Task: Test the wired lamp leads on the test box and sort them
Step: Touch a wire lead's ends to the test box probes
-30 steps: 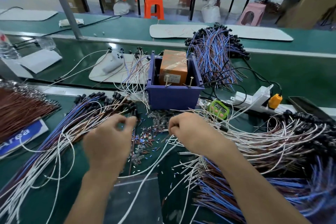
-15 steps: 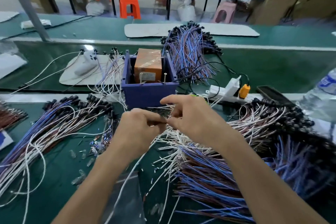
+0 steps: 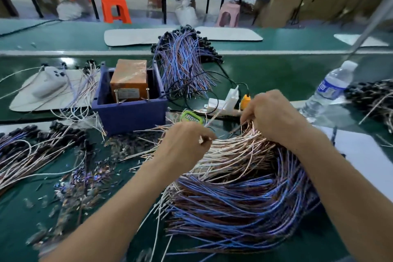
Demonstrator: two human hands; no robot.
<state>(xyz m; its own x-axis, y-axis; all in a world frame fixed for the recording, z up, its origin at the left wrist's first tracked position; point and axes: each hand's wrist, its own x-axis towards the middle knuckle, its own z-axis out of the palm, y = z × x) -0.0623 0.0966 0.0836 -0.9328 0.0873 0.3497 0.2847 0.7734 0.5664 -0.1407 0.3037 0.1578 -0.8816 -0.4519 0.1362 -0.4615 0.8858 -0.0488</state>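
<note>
Left hand [image 3: 182, 144] is mid-frame, fingers bunched together and pinching a white lead [image 3: 213, 118]. Right hand [image 3: 273, 117] is just right of it, fingers curled into the top edge of the big pile [image 3: 234, 189] filling the lower right. Box [image 3: 129, 112] sits left of centre, just beyond the hands. Another bundle [image 3: 182, 64] lies behind it, upper centre.

The green bench [image 3: 276, 74] bears heaped lamp leads [image 3: 234, 198], a blue test box [image 3: 129, 114] and a water bottle [image 3: 331, 87].

Bright even overhead light; glare on green belt [image 3: 276, 74] (wide-angle bend); motion blur throughout.
</note>
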